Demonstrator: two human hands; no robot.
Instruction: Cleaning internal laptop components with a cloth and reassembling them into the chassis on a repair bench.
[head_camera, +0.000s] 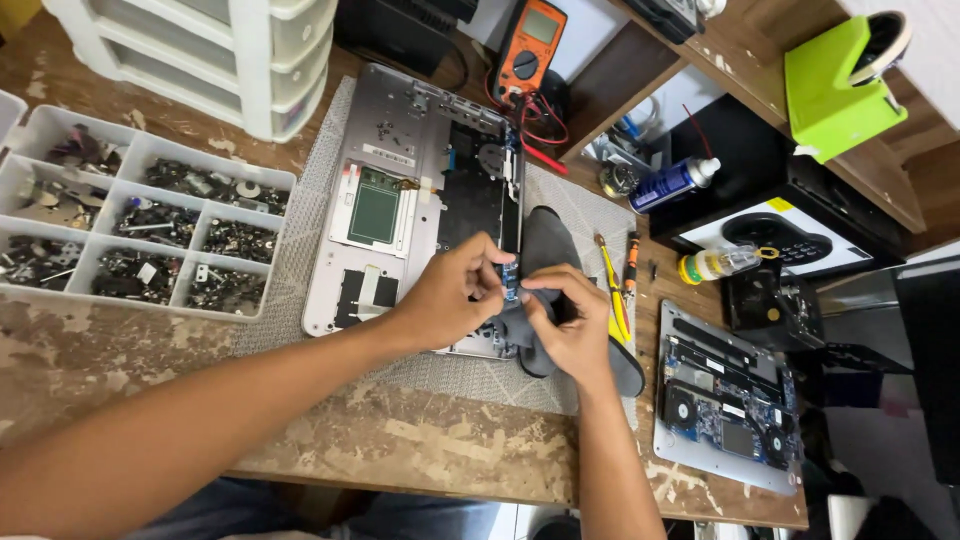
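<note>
A silver laptop base (400, 160) lies opened, inside up, on a grey mat (300, 250) in the middle of a worn wooden bench. My left hand (450, 295) and my right hand (565, 325) meet at the laptop's right edge and pinch a small blue circuit board (510, 287) between their fingertips. My right hand also rests on a dark grey cloth (548, 245) that lies over the laptop's right side.
A white compartment tray (120, 215) of screws and small parts sits at left, a white drawer unit (230, 50) behind it. An orange multimeter (528, 45), a blue spray can (672, 183), screwdrivers (612, 290), a small bottle (720, 262), a green tape dispenser (835, 85) and another open laptop (725, 400) stand right.
</note>
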